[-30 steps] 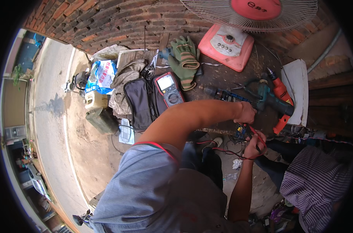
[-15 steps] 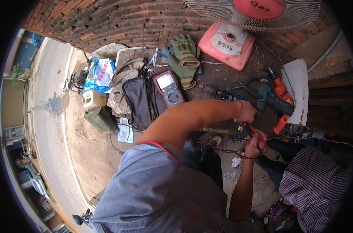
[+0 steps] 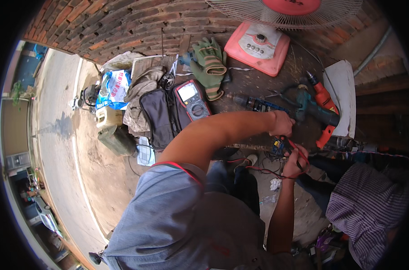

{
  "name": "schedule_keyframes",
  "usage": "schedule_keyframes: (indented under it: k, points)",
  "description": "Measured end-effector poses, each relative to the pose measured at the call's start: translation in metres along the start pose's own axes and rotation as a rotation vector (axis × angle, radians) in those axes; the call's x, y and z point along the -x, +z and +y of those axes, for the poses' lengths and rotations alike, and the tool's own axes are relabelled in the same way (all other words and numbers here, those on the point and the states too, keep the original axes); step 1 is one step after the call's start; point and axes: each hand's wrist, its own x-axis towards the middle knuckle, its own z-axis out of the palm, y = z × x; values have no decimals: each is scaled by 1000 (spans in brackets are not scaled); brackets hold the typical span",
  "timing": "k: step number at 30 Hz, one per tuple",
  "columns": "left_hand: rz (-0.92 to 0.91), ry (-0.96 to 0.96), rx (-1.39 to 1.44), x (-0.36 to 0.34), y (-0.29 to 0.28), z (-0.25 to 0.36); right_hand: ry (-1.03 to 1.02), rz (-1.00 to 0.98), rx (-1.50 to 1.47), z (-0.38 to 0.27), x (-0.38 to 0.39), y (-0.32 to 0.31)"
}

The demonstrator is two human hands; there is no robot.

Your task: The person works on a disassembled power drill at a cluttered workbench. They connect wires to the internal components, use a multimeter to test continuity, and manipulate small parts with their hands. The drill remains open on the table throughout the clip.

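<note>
At the table's front edge my left hand (image 3: 283, 123) is closed, its fingers curled downward; what they grip is hidden. Just below it my right hand (image 3: 295, 163) is closed around a red test probe (image 3: 298, 150), with a dark probe beside it pointing up toward the left hand. Red and black leads (image 3: 269, 172) loop away from the right hand to the left. Between and left of the hands shows a small blue-and-yellow part (image 3: 278, 146), too small to name. A red-and-grey multimeter (image 3: 193, 100) with a lit screen lies left of my left forearm.
On the table are a teal power drill (image 3: 316, 110), an orange drill (image 3: 323, 98), a blue-black drill (image 3: 249, 101), green gloves (image 3: 209, 74), a black case (image 3: 156, 117) and a pink fan base (image 3: 258, 48). A person in a striped shirt (image 3: 364, 211) is close on the right.
The view has shifted slightly, moving the table things a little up and left. Both hands stay close together at the table edge, in nearly the same pose.
</note>
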Motion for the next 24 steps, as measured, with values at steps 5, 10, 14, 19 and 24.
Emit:
schedule_keyframes:
  k: [5,10,14,19,24]
  points:
    - [-20,-10,-23,2,1,1,34,-17,-82,6,2,0]
    - [-13,-13,-51,5,-9,8,26,75,-50,-6,5,5]
    - [-61,-29,-38,9,-10,6,16,42,-61,-11,4,10]
    - [-66,40,-1,18,-28,10,120,45,-224,-13,6,16]
    - [-136,-28,-6,9,-29,12,88,53,-203,-24,5,21]
